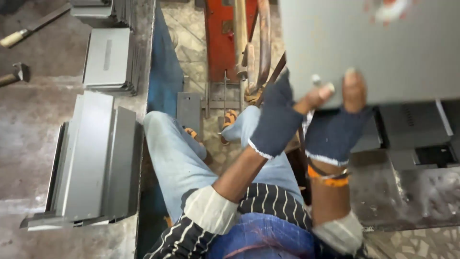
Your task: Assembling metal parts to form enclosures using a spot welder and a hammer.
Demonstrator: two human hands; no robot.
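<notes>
Large flat grey metal sheet (369, 48), plain and smooth, reddish smudge near its top edge, held up at the upper right, lower edge gripped by two gloved hands, filling that corner

Matt grey sheet-metal panel (373, 48), dark knitted cloth gloves on left hand (278, 117) and right hand (338, 122)

Worker in knit gloves, striped shirt and pale jeans

The left hand (277, 117) and right hand (335, 127) each wear a dark blue knitted glove with a white-edged cuff and cut-off fingertips that leave the fingers (354, 88) bare. An orange thread band (328, 176) circles the right wrist. The black shirt with thin white stripes (273, 204) has its sleeves rolled back, showing a pale lining. Light blue, faded jeans (175, 153) cover the legs, and orange sandals (229, 120) are on the feet.
</notes>
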